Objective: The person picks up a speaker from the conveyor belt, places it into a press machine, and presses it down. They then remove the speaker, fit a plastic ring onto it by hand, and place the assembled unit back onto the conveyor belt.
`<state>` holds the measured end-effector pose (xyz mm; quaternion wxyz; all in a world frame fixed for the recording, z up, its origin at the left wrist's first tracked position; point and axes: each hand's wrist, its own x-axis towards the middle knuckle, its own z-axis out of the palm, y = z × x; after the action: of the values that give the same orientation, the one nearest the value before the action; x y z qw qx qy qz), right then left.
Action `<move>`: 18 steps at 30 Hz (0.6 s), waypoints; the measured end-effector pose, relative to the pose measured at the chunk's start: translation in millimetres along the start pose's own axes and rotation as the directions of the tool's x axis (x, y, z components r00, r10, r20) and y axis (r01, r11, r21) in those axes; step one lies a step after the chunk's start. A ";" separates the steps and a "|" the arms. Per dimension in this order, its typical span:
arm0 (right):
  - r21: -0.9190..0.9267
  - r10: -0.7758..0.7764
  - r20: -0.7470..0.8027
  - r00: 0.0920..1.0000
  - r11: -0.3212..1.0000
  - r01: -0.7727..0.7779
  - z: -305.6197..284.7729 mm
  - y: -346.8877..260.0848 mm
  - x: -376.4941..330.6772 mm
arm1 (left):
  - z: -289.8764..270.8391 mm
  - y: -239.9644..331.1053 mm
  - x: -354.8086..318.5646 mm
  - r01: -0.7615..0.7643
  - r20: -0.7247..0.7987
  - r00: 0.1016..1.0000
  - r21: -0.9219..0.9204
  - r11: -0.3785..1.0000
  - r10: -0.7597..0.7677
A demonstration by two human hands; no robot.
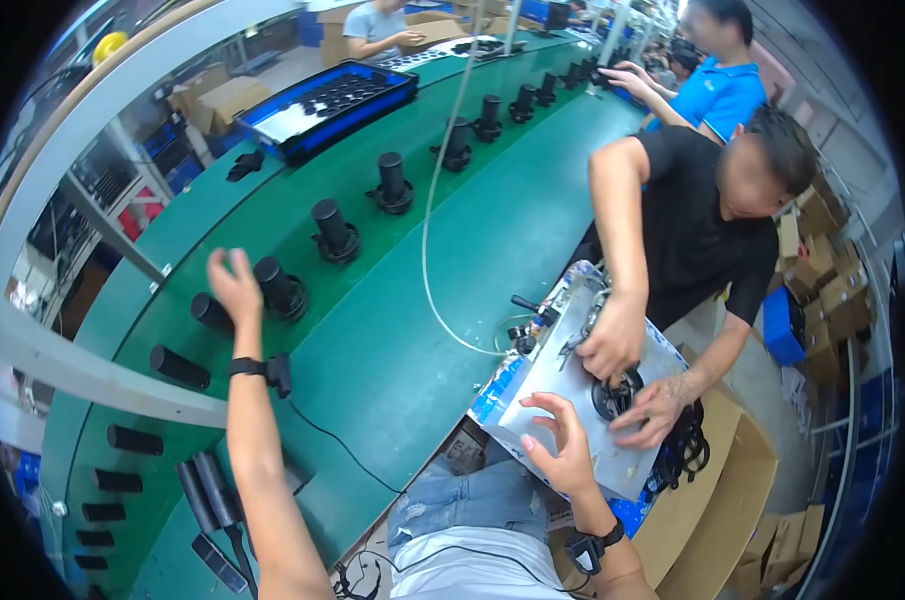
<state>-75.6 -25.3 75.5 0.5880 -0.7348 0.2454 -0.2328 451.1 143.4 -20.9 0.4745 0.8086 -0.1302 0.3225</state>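
Note:
My left hand [235, 288] reaches over the green conveyor belt, its fingers apart and nothing visibly gripped. Right beside it, partly behind the hand, a black cylinder [209, 312] leans or lies; whether they touch I cannot tell. A black cylinder on a flanged base [281, 290] stands just to the right of that hand. My right hand [561, 447] hovers with spread fingers over the near edge of a light grey work plate [533, 425]. On that plate, a co-worker's two hands handle a black ring-shaped part [616, 393].
Several black cylinders on bases [335, 232] line the belt, and bare cylinders [180, 367] lie at left. A blue-rimmed tray [328, 105] sits beyond. A thin hose [428, 230] hangs across the belt. An open carton [718, 510] stands at right. Other people work nearby.

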 end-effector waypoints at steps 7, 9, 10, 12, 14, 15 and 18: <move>0.071 0.018 -0.049 0.999 0.997 -0.014 -6.6 0.8 -18.5 | -61.2 -24.7 1.0 -0.035 0.203 0.954 0.806 0.591 -0.221; 0.114 0.028 -0.043 0.999 0.993 -0.023 -4.2 4.8 -27.0 | -78.2 -20.3 -1.7 -0.174 0.374 0.914 0.708 0.684 -0.155; 0.127 0.031 -0.043 0.999 0.992 -0.026 -3.1 4.3 -30.3 | -84.5 -17.5 -0.3 -0.130 0.349 0.926 0.655 0.744 -0.145; 0.137 0.015 0.016 1.000 0.990 -0.017 -4.7 2.6 -32.4 | -99.4 34.5 -5.6 -0.172 0.406 0.905 0.627 0.759 -0.130; 0.155 0.014 0.028 1.000 0.988 -0.018 -4.4 5.0 -33.5 | -114.0 78.4 -23.2 -0.231 0.510 0.858 0.503 0.832 -0.070; 0.160 0.012 0.042 0.999 0.987 -0.018 -3.4 6.0 -31.9 | -121.2 103.2 -36.0 -0.256 0.646 0.763 0.284 0.924 0.013; 0.303 0.026 0.181 0.983 0.949 -0.081 8.8 15.7 -12.3 | -141.1 199.2 -94.9 0.208 0.926 0.289 -0.308 0.928 0.242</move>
<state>-80.9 -13.8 57.7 0.7211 -0.6442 0.1735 -0.1869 220.1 151.8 102.2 0.4418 0.7321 -0.4543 -0.2498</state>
